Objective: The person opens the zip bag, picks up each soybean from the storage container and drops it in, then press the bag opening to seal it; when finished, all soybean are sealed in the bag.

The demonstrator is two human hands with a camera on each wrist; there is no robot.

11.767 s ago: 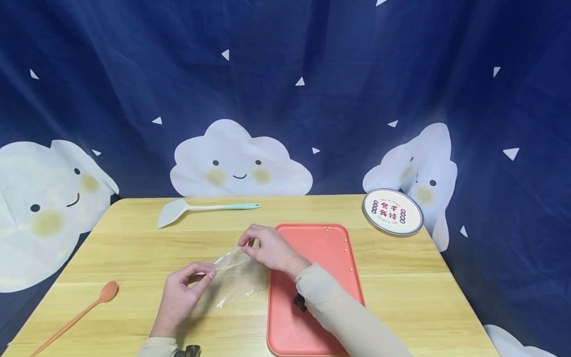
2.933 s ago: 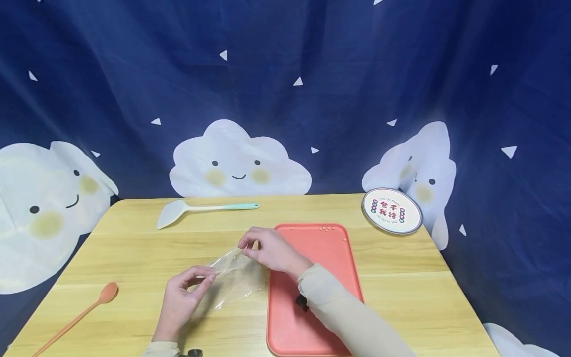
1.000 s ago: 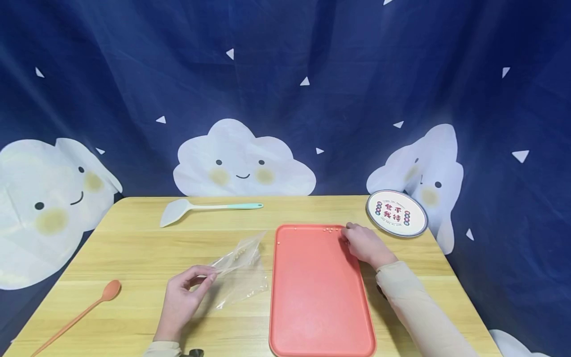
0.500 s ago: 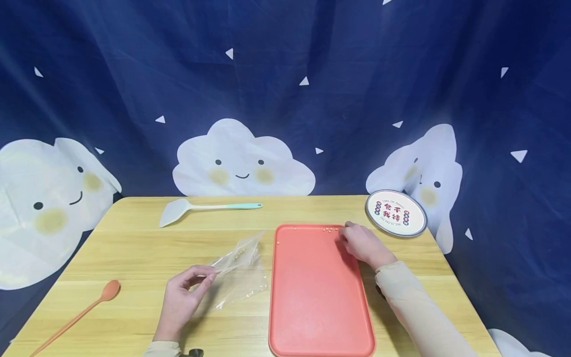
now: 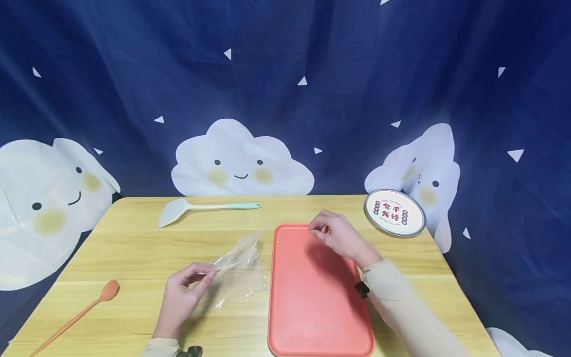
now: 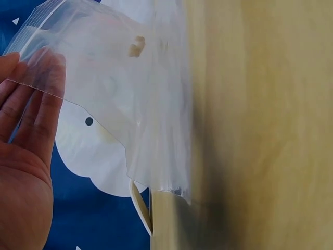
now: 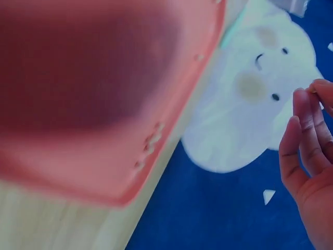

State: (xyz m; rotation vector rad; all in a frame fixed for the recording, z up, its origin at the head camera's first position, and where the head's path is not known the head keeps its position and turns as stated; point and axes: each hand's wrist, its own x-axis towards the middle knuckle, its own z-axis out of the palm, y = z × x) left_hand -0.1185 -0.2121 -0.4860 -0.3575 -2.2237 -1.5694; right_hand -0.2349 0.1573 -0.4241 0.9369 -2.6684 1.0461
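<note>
My left hand (image 5: pixel 183 296) pinches the edge of a clear zip bag (image 5: pixel 244 280) between thumb and fingers. The bag hangs down onto the table, and a small clump of pale tan grains (image 6: pixel 137 47) shows through its plastic. Over the far end of a red tray (image 5: pixel 318 307) is my right hand (image 5: pixel 341 238), thumb against fingertips. A tiny pale bean-like grain (image 7: pixel 312 89) shows between them in the right wrist view. Several similar grains (image 7: pixel 150 143) lie along the tray's far rim, hidden behind the right hand in the head view.
A spatula (image 5: pixel 176 212) with a mint handle lies near the table's back edge. An orange spoon (image 5: pixel 108 291) lies at the left. Toward the back right is an oval plate (image 5: pixel 394 213) with printed characters. A blue curtain (image 5: pixel 267 74) hangs behind the wooden table (image 5: pixel 415 297).
My right hand went from the bag to the tray's far right corner, then lifted and moved left. Grains along the tray's right side have gone since the oldest frame. The left hand stays on the bag.
</note>
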